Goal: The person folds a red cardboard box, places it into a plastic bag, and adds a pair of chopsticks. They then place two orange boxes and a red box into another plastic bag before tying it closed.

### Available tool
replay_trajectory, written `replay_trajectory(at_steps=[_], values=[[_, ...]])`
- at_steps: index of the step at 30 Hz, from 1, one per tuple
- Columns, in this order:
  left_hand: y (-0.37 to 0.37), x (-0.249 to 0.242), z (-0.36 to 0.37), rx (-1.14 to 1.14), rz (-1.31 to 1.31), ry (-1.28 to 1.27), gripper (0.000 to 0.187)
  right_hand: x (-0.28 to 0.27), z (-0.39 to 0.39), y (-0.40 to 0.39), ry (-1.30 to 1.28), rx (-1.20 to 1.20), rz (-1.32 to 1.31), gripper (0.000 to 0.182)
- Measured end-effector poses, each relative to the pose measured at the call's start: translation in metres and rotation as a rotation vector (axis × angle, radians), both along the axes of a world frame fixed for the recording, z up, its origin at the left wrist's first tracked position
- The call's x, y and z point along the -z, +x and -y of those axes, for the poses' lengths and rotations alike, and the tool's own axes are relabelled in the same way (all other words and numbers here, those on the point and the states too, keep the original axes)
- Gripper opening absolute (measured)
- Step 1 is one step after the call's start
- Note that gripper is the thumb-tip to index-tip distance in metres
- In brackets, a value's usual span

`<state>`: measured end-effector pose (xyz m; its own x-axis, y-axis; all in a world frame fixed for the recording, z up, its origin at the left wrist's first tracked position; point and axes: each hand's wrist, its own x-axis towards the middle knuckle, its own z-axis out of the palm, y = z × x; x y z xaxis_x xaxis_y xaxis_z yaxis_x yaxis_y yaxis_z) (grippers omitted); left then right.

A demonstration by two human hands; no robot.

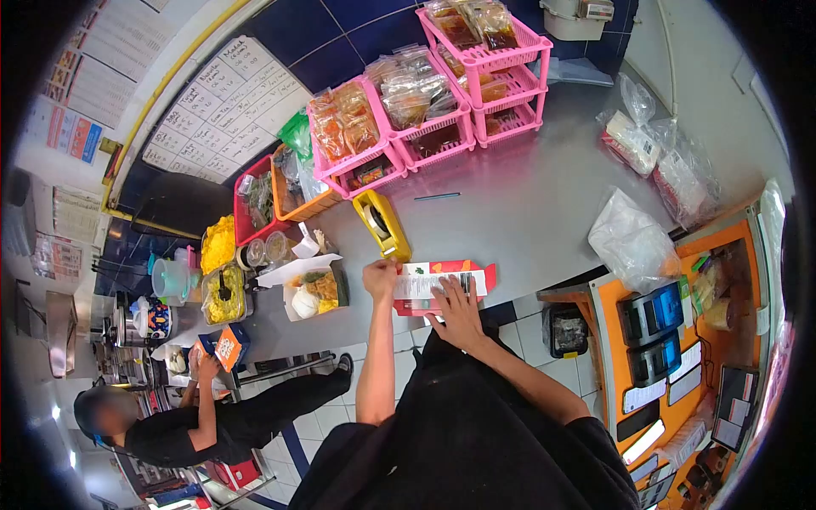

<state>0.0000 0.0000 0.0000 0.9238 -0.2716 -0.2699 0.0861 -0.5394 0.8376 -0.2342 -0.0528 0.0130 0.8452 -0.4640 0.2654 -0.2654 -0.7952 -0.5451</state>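
Observation:
A red food box (pixel 487 278) sits at the front edge of the steel counter, with a printed paper slip (pixel 416 287) lying across it. My right hand (pixel 459 316) rests on the slip and box, fingers spread and stretched out. At the box's left end is my left hand (pixel 380 279), its fingers closed; what is between them, if anything, is hidden. Just behind this hand stands a yellow tape dispenser (pixel 381 225) with a roll in it. To the left, an open white food box (pixel 316 287) contains rice and other food.
Pink stacked baskets (pixel 416 110) of bagged sauces line the back. Plastic bags (pixel 633 238) lie at right, near an orange shelf (pixel 616 310) with devices. A pen (pixel 438 196) lies mid-counter. At left, a co-worker (pixel 187 425) handles an orange and blue box (pixel 231 347).

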Motion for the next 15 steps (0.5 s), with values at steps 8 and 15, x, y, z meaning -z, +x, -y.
replay_trajectory(at_steps=[8,15], values=[[-0.048,-0.069,-0.004,0.224,0.041,0.105,0.015,0.001,0.011,-0.013,-0.021,-0.011,0.031,0.061],[-0.107,-0.127,0.046,0.474,0.202,-0.304,0.033,0.000,0.009,-0.013,-0.027,-0.005,-0.013,0.062]])
